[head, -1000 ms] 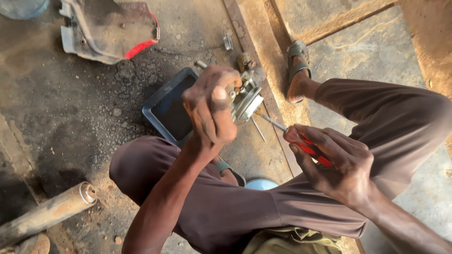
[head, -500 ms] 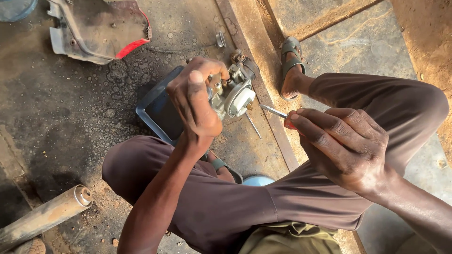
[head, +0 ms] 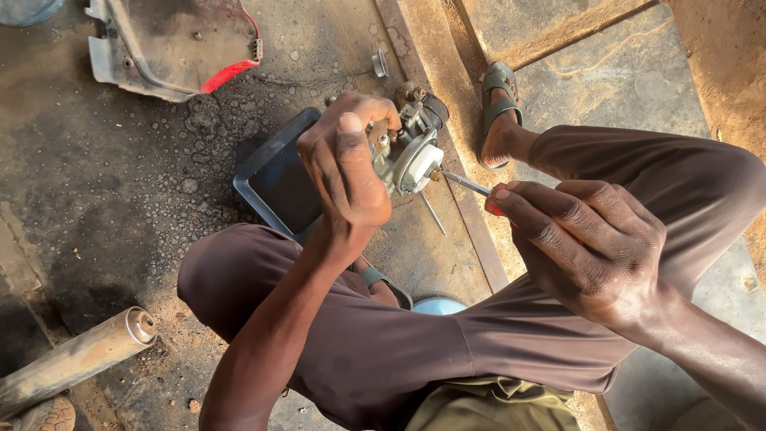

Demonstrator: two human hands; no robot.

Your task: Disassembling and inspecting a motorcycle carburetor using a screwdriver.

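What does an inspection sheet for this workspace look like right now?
Surface: oil-stained concrete floor, gritty.
Job's things: metal carburetor held up; screwdriver with its tip at the carburetor's side.
Clutter: dark tray, red-edged plastic cover, metal pipe, loose rod.
Hands: left hand grips the carburetor; right hand grips the screwdriver.
Cables: thin wire on the floor.
Surroundings: sandalled foot, raised ledge.

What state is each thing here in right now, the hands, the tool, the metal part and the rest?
left hand: closed around the carburetor
carburetor: held up off the floor
right hand: gripping the screwdriver
screwdriver: tip set against the carburetor
dark tray: lying flat on the floor
metal pipe: lying on the floor
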